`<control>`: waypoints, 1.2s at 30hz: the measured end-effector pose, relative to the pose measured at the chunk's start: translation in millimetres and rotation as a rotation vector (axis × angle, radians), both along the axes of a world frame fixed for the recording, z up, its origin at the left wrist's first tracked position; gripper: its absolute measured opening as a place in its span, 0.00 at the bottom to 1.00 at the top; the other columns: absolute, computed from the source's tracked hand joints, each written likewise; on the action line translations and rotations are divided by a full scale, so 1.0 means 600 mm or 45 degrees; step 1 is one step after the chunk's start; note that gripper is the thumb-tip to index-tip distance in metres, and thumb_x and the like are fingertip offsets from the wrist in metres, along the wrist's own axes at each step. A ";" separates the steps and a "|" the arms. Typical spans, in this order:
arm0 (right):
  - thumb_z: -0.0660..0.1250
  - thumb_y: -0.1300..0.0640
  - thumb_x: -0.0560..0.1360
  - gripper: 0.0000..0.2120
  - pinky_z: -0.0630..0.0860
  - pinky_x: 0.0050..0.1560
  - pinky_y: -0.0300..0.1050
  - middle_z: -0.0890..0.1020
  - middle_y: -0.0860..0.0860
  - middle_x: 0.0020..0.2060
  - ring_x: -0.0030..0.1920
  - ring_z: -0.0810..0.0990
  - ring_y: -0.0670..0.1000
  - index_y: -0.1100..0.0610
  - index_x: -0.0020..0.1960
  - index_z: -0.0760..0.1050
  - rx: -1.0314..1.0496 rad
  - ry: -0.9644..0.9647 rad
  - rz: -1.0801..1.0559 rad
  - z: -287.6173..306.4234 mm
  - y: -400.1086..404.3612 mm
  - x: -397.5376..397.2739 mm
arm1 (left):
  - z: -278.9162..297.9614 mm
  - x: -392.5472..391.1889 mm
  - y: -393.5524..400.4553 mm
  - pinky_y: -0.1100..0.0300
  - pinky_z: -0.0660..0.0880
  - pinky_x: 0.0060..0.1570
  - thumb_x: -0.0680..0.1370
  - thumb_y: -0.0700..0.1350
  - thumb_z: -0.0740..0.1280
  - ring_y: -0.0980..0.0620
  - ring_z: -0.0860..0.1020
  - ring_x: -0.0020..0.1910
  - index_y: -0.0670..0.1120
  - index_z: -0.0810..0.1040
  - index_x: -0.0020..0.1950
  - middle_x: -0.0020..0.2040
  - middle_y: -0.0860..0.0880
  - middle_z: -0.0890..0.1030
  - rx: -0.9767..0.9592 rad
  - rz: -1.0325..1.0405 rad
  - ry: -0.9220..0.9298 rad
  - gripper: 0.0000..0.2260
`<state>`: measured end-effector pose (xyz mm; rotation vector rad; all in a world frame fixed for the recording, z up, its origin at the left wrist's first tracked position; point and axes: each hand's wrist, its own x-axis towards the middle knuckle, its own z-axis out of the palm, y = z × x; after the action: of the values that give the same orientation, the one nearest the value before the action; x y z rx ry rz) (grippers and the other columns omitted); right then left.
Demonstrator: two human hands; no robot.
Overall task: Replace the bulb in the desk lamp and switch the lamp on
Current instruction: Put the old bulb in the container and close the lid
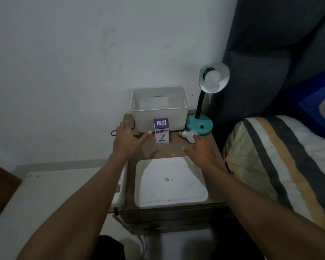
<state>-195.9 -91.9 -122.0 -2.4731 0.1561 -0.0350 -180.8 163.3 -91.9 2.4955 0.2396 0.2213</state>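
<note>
A teal desk lamp (200,124) stands at the back right of a small wooden table (169,150). A white bulb (212,77) sits in its shade and is unlit. A loose white bulb (189,136) lies on its side in front of the lamp base. A purple and white bulb box (161,131) stands upright in the middle. My left hand (129,140) hovers open just left of the box. My right hand (203,150) is open, its fingertips at the loose bulb.
A white plastic bin (159,107) stands behind the box against the wall. A white lid (170,182) lies flat on the table's near half. A black cord (120,133) trails off the left edge. A bed with a striped pillow (281,166) is close on the right.
</note>
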 end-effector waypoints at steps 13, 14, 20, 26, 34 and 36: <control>0.72 0.53 0.76 0.30 0.72 0.63 0.52 0.71 0.58 0.69 0.67 0.70 0.59 0.53 0.75 0.68 -0.227 -0.006 -0.130 -0.074 0.017 0.133 | -0.003 0.223 0.031 0.44 0.76 0.67 0.62 0.74 0.77 0.44 0.74 0.70 0.48 0.66 0.76 0.72 0.45 0.73 -0.240 -0.110 -0.066 0.51; 0.72 0.54 0.75 0.30 0.73 0.61 0.51 0.73 0.58 0.67 0.65 0.71 0.59 0.52 0.75 0.69 -0.228 0.002 -0.142 -0.079 0.016 0.137 | -0.008 0.225 0.029 0.46 0.78 0.64 0.62 0.73 0.78 0.46 0.76 0.67 0.49 0.68 0.74 0.70 0.46 0.76 -0.263 -0.119 -0.088 0.48; 0.72 0.57 0.76 0.28 0.74 0.59 0.47 0.75 0.59 0.62 0.61 0.76 0.59 0.51 0.75 0.71 -0.056 -0.056 -0.169 -0.098 0.004 0.139 | -0.026 0.228 0.016 0.59 0.75 0.59 0.67 0.65 0.80 0.54 0.75 0.64 0.47 0.63 0.79 0.71 0.48 0.77 -0.372 -0.130 -0.177 0.49; 0.72 0.57 0.76 0.25 0.68 0.61 0.31 0.76 0.56 0.64 0.63 0.74 0.51 0.53 0.72 0.74 0.196 -0.444 -0.045 -0.039 0.012 0.127 | -0.026 0.226 0.017 0.56 0.78 0.59 0.65 0.68 0.79 0.52 0.76 0.64 0.48 0.63 0.79 0.71 0.48 0.78 -0.391 -0.136 -0.177 0.50; 0.73 0.52 0.74 0.23 0.80 0.60 0.48 0.72 0.55 0.60 0.61 0.74 0.51 0.49 0.69 0.76 0.311 -0.667 0.082 0.078 0.066 0.231 | -0.027 0.231 0.021 0.47 0.81 0.61 0.60 0.74 0.78 0.48 0.79 0.64 0.51 0.64 0.77 0.68 0.50 0.79 -0.435 -0.106 -0.168 0.53; 0.73 0.49 0.74 0.25 0.78 0.61 0.49 0.74 0.53 0.59 0.59 0.75 0.51 0.48 0.70 0.75 0.205 -0.523 0.126 0.089 0.082 0.262 | -0.028 0.233 0.020 0.47 0.81 0.60 0.60 0.72 0.79 0.49 0.80 0.63 0.51 0.65 0.75 0.67 0.51 0.80 -0.462 -0.108 -0.175 0.51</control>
<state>-38.4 -42.6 -68.4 -2.2549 -0.1348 -0.4658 -41.2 175.4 -108.7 2.1157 0.1055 0.2854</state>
